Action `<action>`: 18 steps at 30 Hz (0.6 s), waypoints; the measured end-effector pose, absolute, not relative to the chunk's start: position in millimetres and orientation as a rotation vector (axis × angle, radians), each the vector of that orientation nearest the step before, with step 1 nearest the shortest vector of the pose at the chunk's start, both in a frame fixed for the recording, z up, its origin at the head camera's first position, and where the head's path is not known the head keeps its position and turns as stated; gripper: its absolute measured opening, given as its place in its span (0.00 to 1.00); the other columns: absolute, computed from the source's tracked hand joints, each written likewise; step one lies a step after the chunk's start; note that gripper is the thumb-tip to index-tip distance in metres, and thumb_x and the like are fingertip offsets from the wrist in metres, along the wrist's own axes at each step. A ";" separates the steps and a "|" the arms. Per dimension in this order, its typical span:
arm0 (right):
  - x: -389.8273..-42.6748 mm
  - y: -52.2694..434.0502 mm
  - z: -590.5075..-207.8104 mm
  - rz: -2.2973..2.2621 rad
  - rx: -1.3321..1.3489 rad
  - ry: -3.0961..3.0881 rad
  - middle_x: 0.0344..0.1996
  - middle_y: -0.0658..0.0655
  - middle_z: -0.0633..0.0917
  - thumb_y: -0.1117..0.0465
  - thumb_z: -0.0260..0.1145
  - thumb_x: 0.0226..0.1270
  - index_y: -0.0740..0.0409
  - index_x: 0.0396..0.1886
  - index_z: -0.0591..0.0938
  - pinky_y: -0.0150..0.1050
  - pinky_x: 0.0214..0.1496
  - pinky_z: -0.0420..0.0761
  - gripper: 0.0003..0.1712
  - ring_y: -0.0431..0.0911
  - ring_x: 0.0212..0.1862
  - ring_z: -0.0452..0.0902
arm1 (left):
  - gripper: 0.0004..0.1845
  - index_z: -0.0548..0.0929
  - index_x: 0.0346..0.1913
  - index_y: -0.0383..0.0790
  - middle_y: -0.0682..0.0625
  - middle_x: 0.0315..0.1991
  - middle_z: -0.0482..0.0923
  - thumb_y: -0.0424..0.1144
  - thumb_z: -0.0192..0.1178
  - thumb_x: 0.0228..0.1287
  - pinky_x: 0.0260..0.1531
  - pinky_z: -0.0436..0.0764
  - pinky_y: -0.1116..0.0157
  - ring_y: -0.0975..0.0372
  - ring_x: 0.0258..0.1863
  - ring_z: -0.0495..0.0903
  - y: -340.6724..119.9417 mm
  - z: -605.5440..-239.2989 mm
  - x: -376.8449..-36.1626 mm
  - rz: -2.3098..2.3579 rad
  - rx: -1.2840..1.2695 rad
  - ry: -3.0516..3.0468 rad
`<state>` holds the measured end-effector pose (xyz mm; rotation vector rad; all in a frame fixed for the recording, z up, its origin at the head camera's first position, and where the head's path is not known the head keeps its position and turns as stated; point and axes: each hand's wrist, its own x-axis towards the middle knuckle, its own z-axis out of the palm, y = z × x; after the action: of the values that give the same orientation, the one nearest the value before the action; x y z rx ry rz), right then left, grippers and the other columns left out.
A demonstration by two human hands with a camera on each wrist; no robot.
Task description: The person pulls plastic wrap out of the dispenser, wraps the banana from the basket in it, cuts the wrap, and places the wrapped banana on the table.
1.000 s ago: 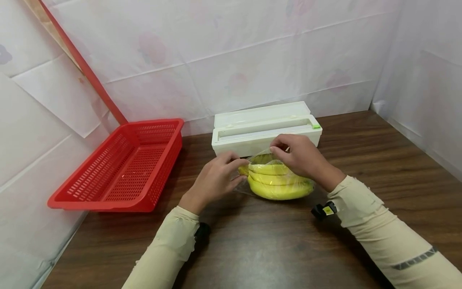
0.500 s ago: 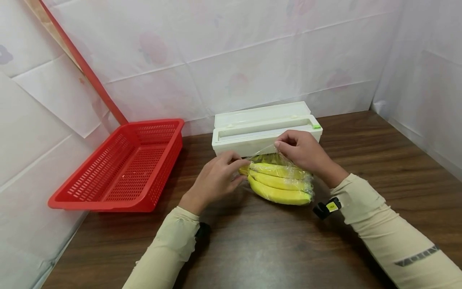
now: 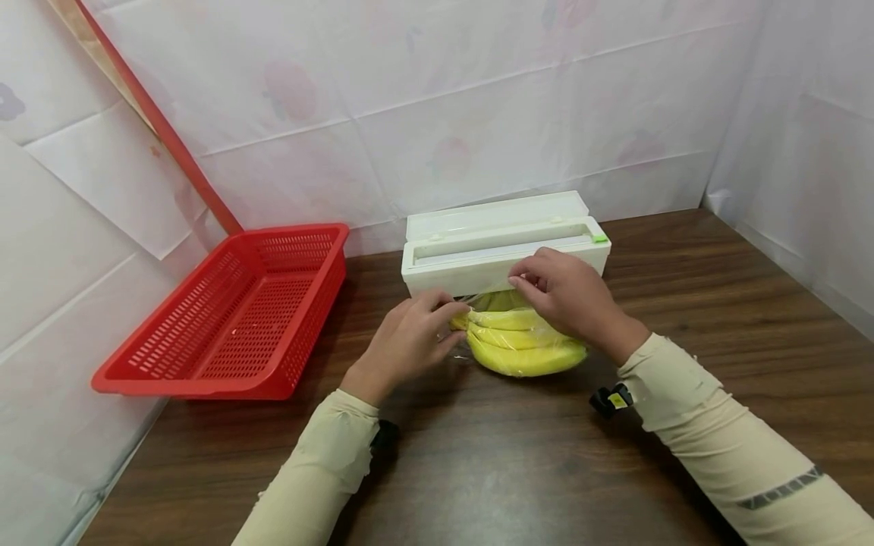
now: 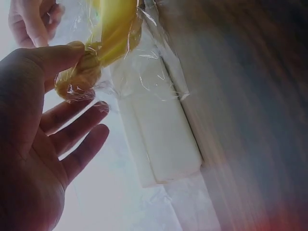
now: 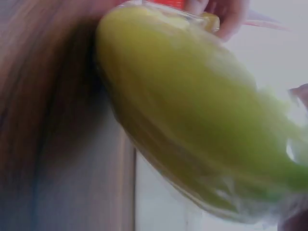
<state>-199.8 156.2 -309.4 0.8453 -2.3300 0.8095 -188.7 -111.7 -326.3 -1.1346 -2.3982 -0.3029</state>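
A bunch of yellow bananas [image 3: 526, 356], wrapped in clear cling film [image 4: 156, 79], is held over the dark wooden table in front of the white box. My left hand [image 3: 410, 337] pinches the film-covered stem [image 4: 79, 77] between thumb and fingers; its other fingers spread below in the left wrist view. Above the far side of the bunch, my right hand [image 3: 567, 296] pinches an edge of the film with thumb and index finger. The right wrist view is filled by a blurred banana [image 5: 183, 96], with film bunched at its tip.
Behind the hands stands a long white cling film box [image 3: 444, 280], lid up against the wall, a roll inside and a green tab at its right end. A red plastic basket [image 3: 287, 356] sits on the left. Papered walls border the wooden table [image 3: 478, 470].
My right hand first pulled the film up and to the right, then came back left and down. The bananas rolled toward me and back. My left hand kept its grip on the stem.
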 end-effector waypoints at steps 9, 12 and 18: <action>-201.0 149.9 -317.5 0.729 0.871 -2.256 0.31 0.51 0.84 0.62 0.66 0.71 0.55 0.38 0.86 0.40 0.30 0.74 0.04 0.42 0.28 0.74 | 0.16 0.87 0.50 0.48 0.52 0.41 0.78 0.44 0.73 0.60 0.33 0.78 0.61 0.60 0.33 0.77 -113.0 -326.7 -188.4 -0.295 -1.116 -2.414; -201.3 150.3 -319.5 0.758 0.902 -2.251 0.30 0.51 0.85 0.63 0.65 0.71 0.58 0.37 0.86 0.39 0.30 0.74 0.05 0.41 0.27 0.72 | 0.15 0.87 0.50 0.47 0.52 0.41 0.78 0.44 0.72 0.61 0.33 0.78 0.62 0.60 0.32 0.76 -112.4 -327.1 -188.5 -0.301 -1.120 -2.415; -203.2 152.4 -323.0 0.839 0.992 -2.247 0.27 0.49 0.82 0.66 0.66 0.70 0.60 0.36 0.86 0.37 0.28 0.73 0.03 0.39 0.25 0.70 | 0.15 0.87 0.50 0.47 0.53 0.41 0.78 0.44 0.72 0.61 0.33 0.78 0.62 0.60 0.32 0.77 -112.4 -327.3 -188.5 -0.297 -1.122 -2.411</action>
<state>-203.2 152.4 -323.0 0.9917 -2.2471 0.8392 -188.5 -112.4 -327.3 -1.1217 -2.4106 -0.2968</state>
